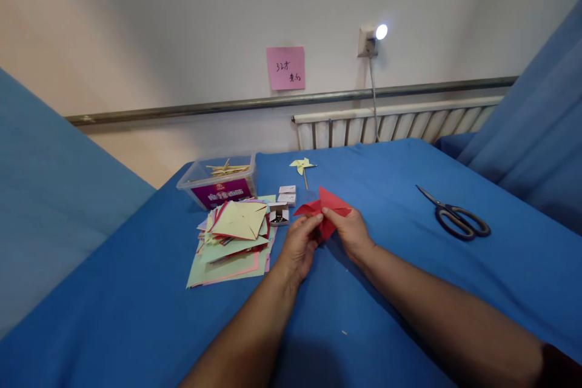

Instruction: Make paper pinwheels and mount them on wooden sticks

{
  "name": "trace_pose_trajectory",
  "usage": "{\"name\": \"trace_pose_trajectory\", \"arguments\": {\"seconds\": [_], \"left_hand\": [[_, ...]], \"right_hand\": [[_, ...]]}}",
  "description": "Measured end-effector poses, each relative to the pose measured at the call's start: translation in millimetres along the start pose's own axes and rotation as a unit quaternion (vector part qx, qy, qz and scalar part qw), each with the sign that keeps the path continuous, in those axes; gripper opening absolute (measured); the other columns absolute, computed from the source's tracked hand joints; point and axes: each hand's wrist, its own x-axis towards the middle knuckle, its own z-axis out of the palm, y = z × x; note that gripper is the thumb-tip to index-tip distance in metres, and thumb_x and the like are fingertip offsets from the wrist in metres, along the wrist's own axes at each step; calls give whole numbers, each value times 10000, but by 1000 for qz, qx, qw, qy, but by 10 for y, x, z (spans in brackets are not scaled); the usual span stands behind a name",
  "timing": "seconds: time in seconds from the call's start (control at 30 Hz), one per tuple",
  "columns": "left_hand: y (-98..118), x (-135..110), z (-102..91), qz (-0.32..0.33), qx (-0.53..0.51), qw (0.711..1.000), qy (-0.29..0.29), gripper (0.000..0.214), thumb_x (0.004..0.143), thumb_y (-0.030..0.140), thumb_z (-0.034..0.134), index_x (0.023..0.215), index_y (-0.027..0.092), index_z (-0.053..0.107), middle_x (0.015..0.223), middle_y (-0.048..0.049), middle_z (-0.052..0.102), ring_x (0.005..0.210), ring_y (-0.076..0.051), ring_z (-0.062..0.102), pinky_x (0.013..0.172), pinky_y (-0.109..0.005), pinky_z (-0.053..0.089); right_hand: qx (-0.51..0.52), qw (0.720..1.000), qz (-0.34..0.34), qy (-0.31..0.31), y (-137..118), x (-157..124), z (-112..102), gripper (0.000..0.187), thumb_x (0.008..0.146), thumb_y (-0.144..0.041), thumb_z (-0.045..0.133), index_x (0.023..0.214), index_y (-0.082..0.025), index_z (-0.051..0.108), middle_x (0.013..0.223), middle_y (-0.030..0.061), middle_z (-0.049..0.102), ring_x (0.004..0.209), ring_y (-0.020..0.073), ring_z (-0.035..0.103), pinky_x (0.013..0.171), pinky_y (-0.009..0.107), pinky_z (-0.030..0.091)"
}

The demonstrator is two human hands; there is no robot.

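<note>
A red paper pinwheel (333, 201) is held up over the blue cloth, its blades partly folded toward the centre. My left hand (300, 245) pinches it from the left, with the thumb near its middle. From the right, my right hand (352, 231) grips it with the thumb pressed on the centre; the fingers behind the paper are hidden. Just left of the pinwheel stands a small open box (279, 214) with dark, shiny small pieces inside. Beyond my hands lies a finished pale yellow pinwheel (302, 165) on a stick.
A stack of coloured paper squares (239, 221) lies at the left. Behind it is a clear plastic tub (218, 188) with wooden sticks. Small white boxes (287, 195) sit beside the stack. Black-handled scissors (454, 215) lie at the right. A radiator (395, 124) lines the wall.
</note>
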Motion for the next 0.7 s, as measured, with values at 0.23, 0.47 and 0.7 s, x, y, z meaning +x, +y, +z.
{"name": "trace_pose_trajectory", "arguments": {"seconds": [0.23, 0.47, 0.7], "left_hand": [[-16, 9, -46, 9, -6, 1000, -11, 227, 612, 281, 816, 745, 151, 686, 740, -26, 684, 688, -128, 606, 672, -243, 451], [36, 16, -41, 16, -1, 999, 27, 291, 544, 263, 862, 746, 151, 685, 716, -18, 678, 659, -124, 607, 677, -251, 467], [49, 6, -24, 12, -6, 1000, 6, 302, 599, 287, 839, 828, 160, 690, 797, -30, 702, 718, -138, 629, 706, -269, 483]], "right_hand": [[78, 995, 59, -18, 15, 4, -12, 247, 646, -333, 784, 842, -193, 727, 839, 27, 736, 751, 188, 666, 782, 334, 518], [113, 990, 86, -23, -17, 37, -39, 233, 637, -300, 787, 829, -182, 727, 834, 29, 741, 751, 192, 668, 799, 349, 510], [125, 987, 95, -22, -1, 51, -29, 240, 631, -302, 797, 823, -173, 736, 819, 38, 743, 734, 189, 674, 789, 339, 519]]}}
